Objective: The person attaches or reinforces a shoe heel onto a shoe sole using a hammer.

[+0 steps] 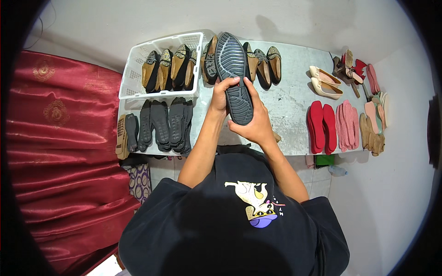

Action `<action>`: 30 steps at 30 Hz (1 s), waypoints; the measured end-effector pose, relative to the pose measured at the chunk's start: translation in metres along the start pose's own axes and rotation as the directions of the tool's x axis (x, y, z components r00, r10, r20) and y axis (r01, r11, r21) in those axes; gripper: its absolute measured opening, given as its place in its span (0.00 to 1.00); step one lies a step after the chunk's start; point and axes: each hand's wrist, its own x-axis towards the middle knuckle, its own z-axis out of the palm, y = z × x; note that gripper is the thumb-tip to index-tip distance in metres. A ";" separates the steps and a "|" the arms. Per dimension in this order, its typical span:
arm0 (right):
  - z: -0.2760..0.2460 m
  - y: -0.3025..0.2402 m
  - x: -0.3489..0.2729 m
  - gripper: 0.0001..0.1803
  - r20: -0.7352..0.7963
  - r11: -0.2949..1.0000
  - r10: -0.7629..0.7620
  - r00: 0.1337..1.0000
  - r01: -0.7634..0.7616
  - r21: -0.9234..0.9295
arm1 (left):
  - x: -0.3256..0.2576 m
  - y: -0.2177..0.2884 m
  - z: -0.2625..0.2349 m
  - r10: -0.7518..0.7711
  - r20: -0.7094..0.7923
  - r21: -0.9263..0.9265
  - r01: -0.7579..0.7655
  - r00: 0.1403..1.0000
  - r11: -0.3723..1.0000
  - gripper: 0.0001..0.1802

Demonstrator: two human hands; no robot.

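Note:
A black shoe sole (231, 57) with wavy ridged tread is held up over the middle of the table, its tread facing me and its forepart pointing away. My left hand (222, 95) grips its left edge near the waist, with the thumb on the tread. On the other side, my right hand (258, 122) wraps the right edge and the heel end. Whether a shoe upper is joined behind the sole is hidden. Just beyond it stand several black flats with patterned toes, including a flat (274, 62) on the right.
A white plastic basket (126, 87) of similar flats stands at the back left of the table (292, 83). Black soles (159, 122) lie in front of it. Cream flats (326, 85), red insoles (316, 126) and pink insoles (346, 124) are on the right. A red curtain (64, 152) hangs at left.

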 end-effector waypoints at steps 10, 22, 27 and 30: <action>-0.004 0.022 -0.002 0.68 0.157 0.984 -0.076 0.985 0.099 -0.146 | 0.004 -0.007 -0.027 -0.078 0.035 -0.050 0.080 0.996 0.996 0.14; -0.033 0.180 -0.026 0.39 0.267 0.538 0.667 0.695 -0.202 -0.819 | -0.006 -0.050 -0.104 -0.217 0.000 0.011 0.217 0.976 0.976 0.26; -0.016 0.249 -0.054 0.27 0.186 0.552 0.705 0.684 -0.365 -0.749 | -0.009 -0.063 -0.093 -0.267 -0.030 -0.015 0.266 0.963 0.964 0.25; 0.002 0.265 -0.074 0.29 0.096 0.537 0.503 0.859 -0.224 -0.813 | -0.003 -0.073 -0.115 -0.281 0.032 -0.026 0.282 0.959 0.959 0.25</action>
